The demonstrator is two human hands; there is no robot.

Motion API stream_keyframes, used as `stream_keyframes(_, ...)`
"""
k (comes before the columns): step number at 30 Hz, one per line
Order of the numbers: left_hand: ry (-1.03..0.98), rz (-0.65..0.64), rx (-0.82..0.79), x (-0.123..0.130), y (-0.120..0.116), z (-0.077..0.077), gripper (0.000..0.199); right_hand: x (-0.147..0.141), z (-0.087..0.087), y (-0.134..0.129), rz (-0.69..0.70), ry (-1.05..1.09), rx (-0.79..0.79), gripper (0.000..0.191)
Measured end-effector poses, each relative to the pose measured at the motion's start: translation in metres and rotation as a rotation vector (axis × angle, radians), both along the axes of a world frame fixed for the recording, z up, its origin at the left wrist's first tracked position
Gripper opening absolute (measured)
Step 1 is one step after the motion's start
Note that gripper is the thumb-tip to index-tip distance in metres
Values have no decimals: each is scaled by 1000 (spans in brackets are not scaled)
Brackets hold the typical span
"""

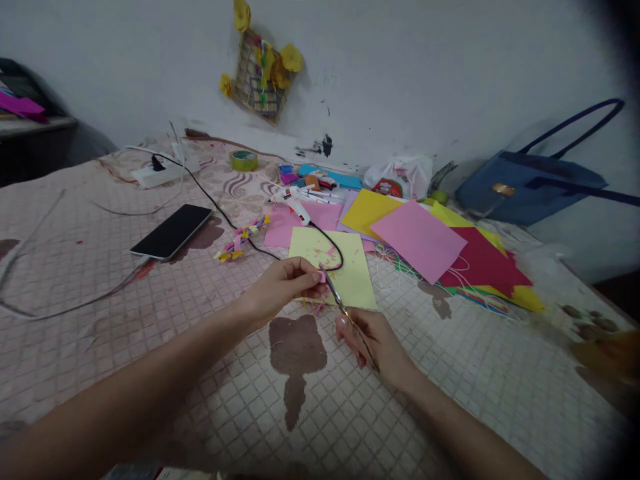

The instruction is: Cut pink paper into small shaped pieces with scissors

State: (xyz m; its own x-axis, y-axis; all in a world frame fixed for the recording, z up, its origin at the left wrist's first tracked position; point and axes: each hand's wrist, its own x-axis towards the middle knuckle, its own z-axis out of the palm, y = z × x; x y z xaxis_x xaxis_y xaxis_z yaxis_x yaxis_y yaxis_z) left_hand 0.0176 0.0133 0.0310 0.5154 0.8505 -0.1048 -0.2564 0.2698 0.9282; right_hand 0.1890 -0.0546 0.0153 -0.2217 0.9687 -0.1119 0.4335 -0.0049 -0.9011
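Note:
Between the thumb and fingers of my left hand (pixel 290 283) is a small piece of pink paper (pixel 323 276). My right hand (pixel 373 340) grips a pair of scissors (pixel 336 293), whose blades point up and to the left, right at the pink piece. Whether the blades touch the paper is hard to tell. Both hands are over the near edge of a pale yellow sheet (pixel 357 267) strewn with pink and yellow paper scraps. A white glue gun (pixel 297 205) lies beyond the sheet, its black cord looping across the yellow paper.
Left are a phone (pixel 173 232) on a cable, a power strip (pixel 157 175) and a string of paper stars (pixel 243 240). Green tape (pixel 243 160) sits farther back. Coloured sheets (pixel 420 240) spread to the right, before a blue handbag (pixel 530 183). The cloth (pixel 225 393) has dark patches.

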Motion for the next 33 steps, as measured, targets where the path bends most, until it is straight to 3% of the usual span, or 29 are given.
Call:
stream_keyframes(9,-1,9,-5,1,0,1,15,1,-4,0,-11,35,-41,38)
stream_keyframes(13,43,-13,73,0,0,0,13,1,-1,0,-45,186,-112,41)
stream_keyframes(16,128,-49,273,0,-5,3,12,1,3,1,-36,420,-220,42)
stream_keyframes(20,269,-50,702,1,-15,10,11,4,7,6,39,689,-410,35)
stream_keyframes(23,382,-131,1012,0,-18,10,16,5,6,8,93,801,-483,21)
stream_keyframes(26,420,-194,1163,-1,-18,8,19,5,3,9,126,842,-481,12)
stream_keyframes(29,408,-160,1133,1,-16,6,18,4,1,8,116,790,-398,14)
stream_keyframes(33,405,-67,772,4,-15,2,19,3,0,6,-65,586,-167,18)
